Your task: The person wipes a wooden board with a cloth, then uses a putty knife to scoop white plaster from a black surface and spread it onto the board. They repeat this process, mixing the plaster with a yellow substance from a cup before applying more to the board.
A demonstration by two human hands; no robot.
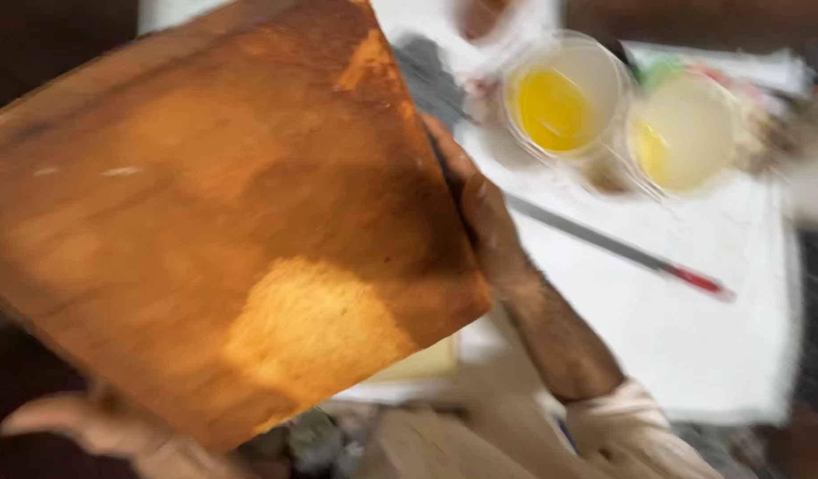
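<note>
I have the wooden board (pixel 223 222) lifted and tilted toward me, filling the left and centre of the frame — its stained face patchy, dark reddish-brown with one paler, golden patch at lower centre. My right hand (pixel 484 222) grips its right edge, fingers curled behind and thumb along the rim. My left hand (pixel 98 426) props it from underneath at the lower left; those fingers look loosely spread under the bottom edge, though blur hides the detail.

In the upper right, two clear cups (pixel 564 93) of yellow liquid stand on white paper (pixel 693 346), a thin brush (pixel 617 247) with a red end lying below them.

I judge this an inspection step — checking coverage. Next calls for lowering the board flat, steadily, clear of the cups.
</note>
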